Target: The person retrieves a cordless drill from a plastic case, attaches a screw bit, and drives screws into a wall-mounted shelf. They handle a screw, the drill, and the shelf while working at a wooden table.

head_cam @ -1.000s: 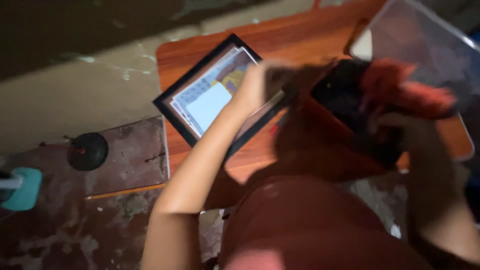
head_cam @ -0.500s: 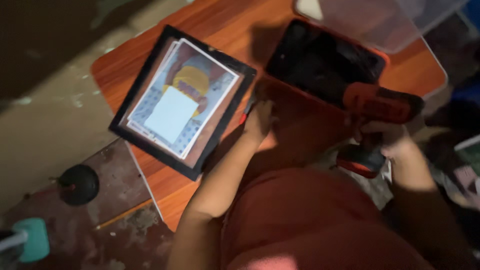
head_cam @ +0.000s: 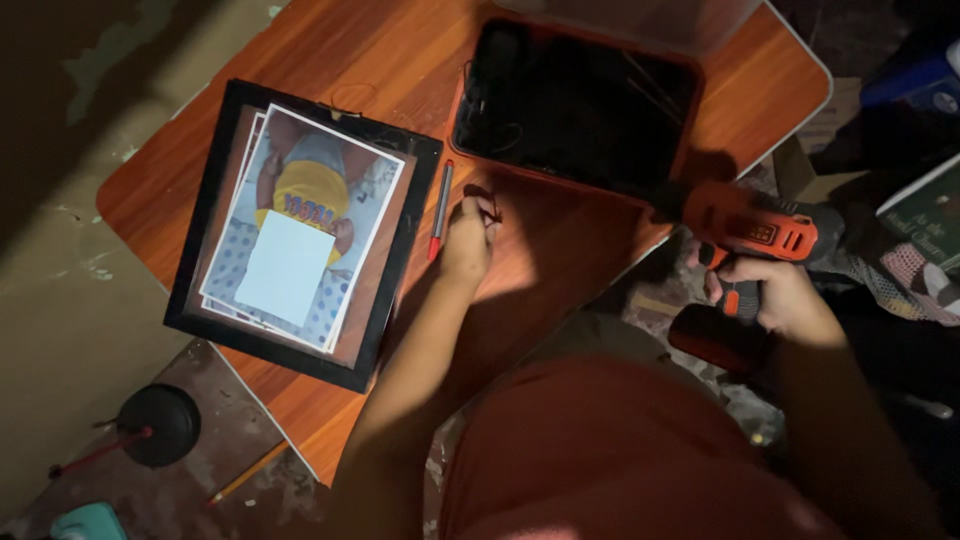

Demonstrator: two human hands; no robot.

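Note:
My right hand (head_cam: 775, 295) grips the handle of an orange and black cordless drill (head_cam: 745, 235) just off the table's right edge. My left hand (head_cam: 468, 235) rests on the wooden table (head_cam: 560, 250) with its fingers pinched around a small dark item that I cannot make out. A red pen (head_cam: 440, 210) lies just left of that hand. Further left lies a black picture frame (head_cam: 300, 235) with a photo print lying in it.
An open orange case (head_cam: 575, 100) with a dark inside sits at the back of the table, a clear plastic lid behind it. A black round object (head_cam: 158, 425) and a pencil (head_cam: 245, 473) lie on the floor at lower left. Books and cloth are at right.
The view has swung so the frame and case sit more squarely. My left hand has moved onto the table by the pen. The drill has stayed in my right hand.

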